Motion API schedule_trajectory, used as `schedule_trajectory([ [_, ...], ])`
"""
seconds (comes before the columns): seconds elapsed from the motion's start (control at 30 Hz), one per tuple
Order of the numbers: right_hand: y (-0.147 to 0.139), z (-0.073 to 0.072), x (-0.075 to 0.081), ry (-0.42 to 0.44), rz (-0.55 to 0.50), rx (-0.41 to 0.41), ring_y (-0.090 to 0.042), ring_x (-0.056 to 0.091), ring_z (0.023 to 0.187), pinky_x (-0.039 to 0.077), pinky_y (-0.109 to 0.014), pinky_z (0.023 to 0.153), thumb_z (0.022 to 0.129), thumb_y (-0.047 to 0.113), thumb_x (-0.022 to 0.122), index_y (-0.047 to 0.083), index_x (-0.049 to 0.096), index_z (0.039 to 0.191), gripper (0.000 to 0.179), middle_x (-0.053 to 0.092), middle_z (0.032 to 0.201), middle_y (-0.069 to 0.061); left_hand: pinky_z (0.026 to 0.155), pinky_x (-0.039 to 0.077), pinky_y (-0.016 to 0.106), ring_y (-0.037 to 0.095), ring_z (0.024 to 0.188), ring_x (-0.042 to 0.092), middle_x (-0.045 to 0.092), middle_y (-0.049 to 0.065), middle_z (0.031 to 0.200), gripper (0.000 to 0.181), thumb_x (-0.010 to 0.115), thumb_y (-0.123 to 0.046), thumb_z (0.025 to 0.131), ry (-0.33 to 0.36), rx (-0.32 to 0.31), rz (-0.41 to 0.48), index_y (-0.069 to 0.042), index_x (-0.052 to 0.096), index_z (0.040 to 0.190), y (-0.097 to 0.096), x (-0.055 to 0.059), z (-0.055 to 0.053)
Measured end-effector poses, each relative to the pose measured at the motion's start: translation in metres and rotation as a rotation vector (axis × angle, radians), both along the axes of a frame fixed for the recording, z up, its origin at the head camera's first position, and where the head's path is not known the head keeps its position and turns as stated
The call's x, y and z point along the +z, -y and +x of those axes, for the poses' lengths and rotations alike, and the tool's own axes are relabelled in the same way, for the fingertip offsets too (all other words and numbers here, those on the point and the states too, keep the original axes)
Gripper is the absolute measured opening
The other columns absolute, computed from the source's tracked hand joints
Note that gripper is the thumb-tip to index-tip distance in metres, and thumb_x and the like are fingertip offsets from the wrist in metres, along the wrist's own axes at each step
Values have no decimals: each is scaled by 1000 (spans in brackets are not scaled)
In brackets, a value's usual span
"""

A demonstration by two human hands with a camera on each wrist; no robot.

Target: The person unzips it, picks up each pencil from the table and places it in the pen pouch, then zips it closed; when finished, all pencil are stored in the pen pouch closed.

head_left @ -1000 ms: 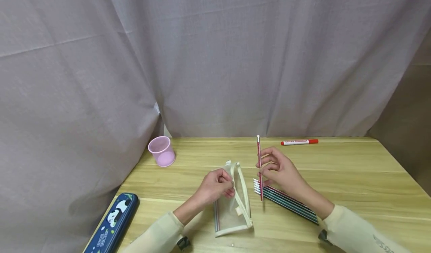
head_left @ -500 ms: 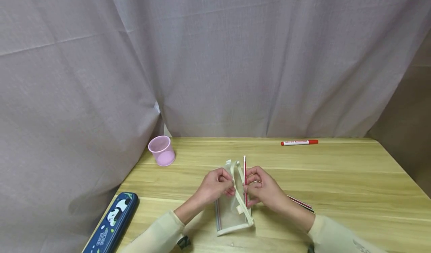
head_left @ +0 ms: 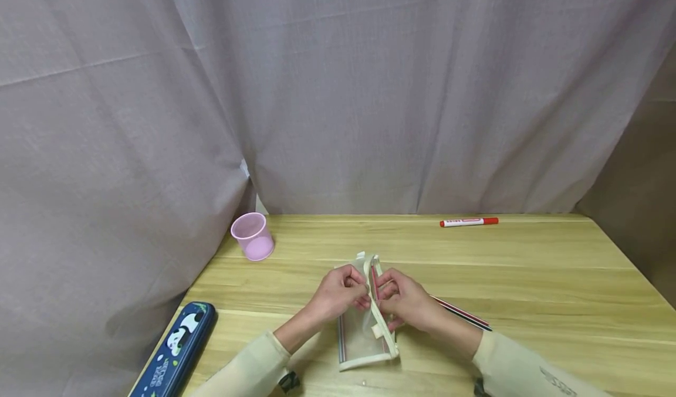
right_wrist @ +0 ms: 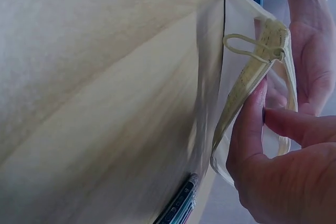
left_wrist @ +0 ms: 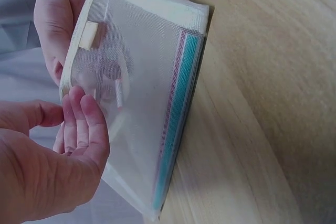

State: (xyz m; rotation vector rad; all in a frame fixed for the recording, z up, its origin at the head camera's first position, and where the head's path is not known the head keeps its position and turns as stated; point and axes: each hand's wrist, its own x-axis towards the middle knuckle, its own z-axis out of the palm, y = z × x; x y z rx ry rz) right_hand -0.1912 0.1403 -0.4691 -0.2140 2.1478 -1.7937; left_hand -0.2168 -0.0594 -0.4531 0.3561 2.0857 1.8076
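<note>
The right hand [head_left: 405, 302] is sitting farther left than in the earlier frame, its slender red pencil [head_left: 374, 278] now reaching down into the mouth of the pouch [head_left: 360, 339]. The wood-grained worktop [head_left: 533, 268] is meeting a creased grey curtain [head_left: 338, 92]. The left hand [head_left: 336, 293], fingers bent, is pinching the pouch's rim; the right is pinching the pencil. The cream-edged, translucent mesh pouch is resting on the worktop.

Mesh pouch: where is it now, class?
In the head view, the mesh pouch is on the table at lower centre, left hand and right hand at its opening.
</note>
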Motion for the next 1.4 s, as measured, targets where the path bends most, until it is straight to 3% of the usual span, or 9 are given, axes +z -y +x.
schedule_trajectory([
  [0.2, -2, 0, 5, -26, 13, -6, -20, 68, 76, 68, -38, 58, 93, 2, 69, -6, 47, 132, 45, 64, 104, -16, 71, 70, 33, 16, 68, 73, 73, 14, 82, 11, 62, 3, 90, 0, -3, 1, 5, 62, 101, 0, -1, 0],
  [0.4, -23, -3, 15, -104, 10, -40, -25, 70, 80, 68, -40, 61, 95, 2, 69, -8, 47, 132, 44, 63, 108, -18, 71, 70, 35, 16, 68, 72, 72, 12, 80, 11, 62, 4, 90, -8, 6, 8, 6, 62, 101, 2, -1, 0],
  [0.63, -70, -11, 23, -208, 153, -72, -22, 67, 74, 66, -40, 57, 96, 1, 66, -4, 57, 123, 29, 64, 104, -21, 69, 69, 33, 16, 67, 72, 70, 8, 78, 11, 61, 4, 90, -2, 23, 18, 4, 61, 100, 4, -1, -1],
  [0.83, -119, -26, 18, -176, 342, 134, -21, 63, 76, 63, -36, 53, 100, 9, 68, -1, 62, 125, 29, 65, 94, -14, 69, 69, 32, 16, 67, 72, 70, 9, 78, 11, 61, 4, 89, -5, 27, 14, 4, 61, 100, 4, -1, -2],
  [1.1, -151, -41, 0, -87, 304, 388, -13, 57, 70, 51, -24, 52, 98, 6, 70, -1, 62, 133, 37, 68, 97, -19, 68, 68, 30, 16, 67, 72, 70, 9, 78, 11, 61, 4, 90, -2, 31, 5, 4, 61, 100, 4, 0, -2],
  [1.23, -151, -43, -4, -91, 264, 429, -9, 51, 62, 45, -21, 48, 97, 2, 68, -2, 64, 131, 34, 68, 94, -21, 67, 68, 29, 15, 66, 72, 71, 10, 78, 10, 61, 4, 90, -3, 37, -2, 4, 61, 101, 6, 1, -2],
  [1.4, -146, -42, -3, -104, 304, 401, -9, 51, 61, 44, -20, 48, 94, -3, 67, 2, 68, 125, 31, 67, 91, -18, 67, 67, 28, 15, 66, 72, 71, 9, 78, 12, 62, 3, 90, -8, 36, -9, 6, 61, 102, 7, 2, -2],
])
